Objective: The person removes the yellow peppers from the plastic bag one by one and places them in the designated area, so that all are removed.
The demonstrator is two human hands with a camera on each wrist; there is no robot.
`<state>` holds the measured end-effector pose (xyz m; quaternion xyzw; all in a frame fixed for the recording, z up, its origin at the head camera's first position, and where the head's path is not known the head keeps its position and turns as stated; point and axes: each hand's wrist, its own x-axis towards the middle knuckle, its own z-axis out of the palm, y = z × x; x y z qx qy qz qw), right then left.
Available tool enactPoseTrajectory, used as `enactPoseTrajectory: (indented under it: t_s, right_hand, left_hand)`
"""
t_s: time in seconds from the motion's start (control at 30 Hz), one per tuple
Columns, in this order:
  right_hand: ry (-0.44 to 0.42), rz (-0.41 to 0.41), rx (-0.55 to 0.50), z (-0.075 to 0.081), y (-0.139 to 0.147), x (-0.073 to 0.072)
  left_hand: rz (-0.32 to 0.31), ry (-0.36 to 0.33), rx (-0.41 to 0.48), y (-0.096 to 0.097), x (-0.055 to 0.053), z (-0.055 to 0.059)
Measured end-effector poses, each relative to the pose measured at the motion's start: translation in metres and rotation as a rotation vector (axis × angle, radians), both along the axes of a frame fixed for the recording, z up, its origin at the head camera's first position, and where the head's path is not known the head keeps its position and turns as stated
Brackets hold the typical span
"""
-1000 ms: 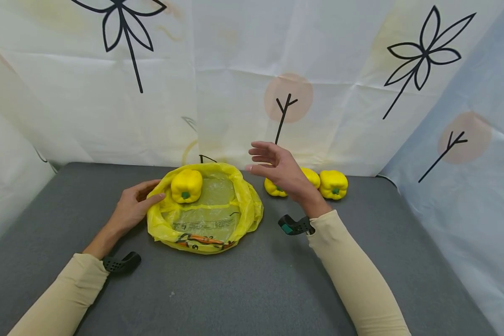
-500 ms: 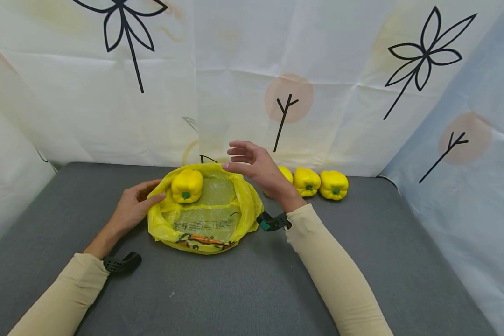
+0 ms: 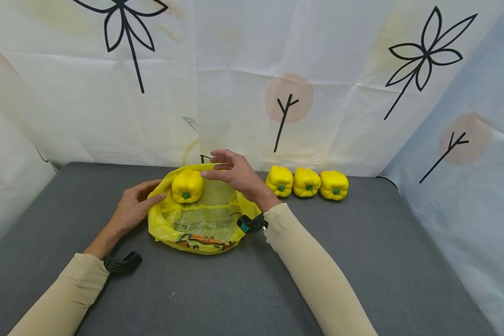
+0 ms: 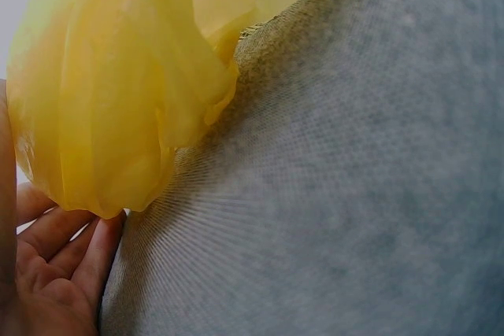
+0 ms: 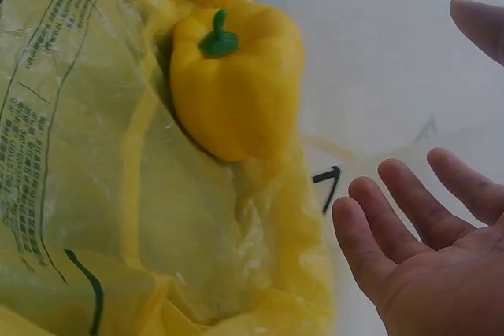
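Note:
A yellow plastic bag (image 3: pixel 206 219) lies with its mouth spread wide and its rim rolled down. One yellow bell pepper (image 3: pixel 186 186) with a green stem sits inside, at the bag's back left. My left hand (image 3: pixel 130 207) holds the bag's left rim, thumb over the edge and fingers outside; in the left wrist view those fingers (image 4: pixel 67 253) lie against the yellow plastic. Over the bag's back right side hovers my right hand (image 3: pixel 237 175), holding nothing. Its fingers (image 5: pixel 425 218) are spread and relaxed in the right wrist view, apart from the pepper there.
Three more yellow bell peppers (image 3: pixel 306 182) stand in a row to the right of the bag, near the back edge of the grey table (image 3: pixel 218 294). A pale printed curtain (image 3: pixel 235 107) hangs behind the table and along its sides.
My right hand has moved left from in front of the row of peppers to above the bag, so the whole row now shows. My left hand and the bag have stayed put.

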<state>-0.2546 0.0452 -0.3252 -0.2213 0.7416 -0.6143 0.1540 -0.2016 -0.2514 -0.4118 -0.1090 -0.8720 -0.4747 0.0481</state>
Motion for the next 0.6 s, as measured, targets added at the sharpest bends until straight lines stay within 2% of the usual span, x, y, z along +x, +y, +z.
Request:
enactPoseTrajectory:
  t_s: [0.13,0.6]
  right_hand:
    - [-0.011,0.003,0.026,-0.008,-0.009,-0.003]
    - [-0.057,-0.063,0.075,-0.026,-0.035,-0.007]
  left_hand:
    - [-0.004,0.005,0.008,0.000,0.000,0.000]
    - [-0.003,-0.004,0.002,0.000,-0.001,0.000]
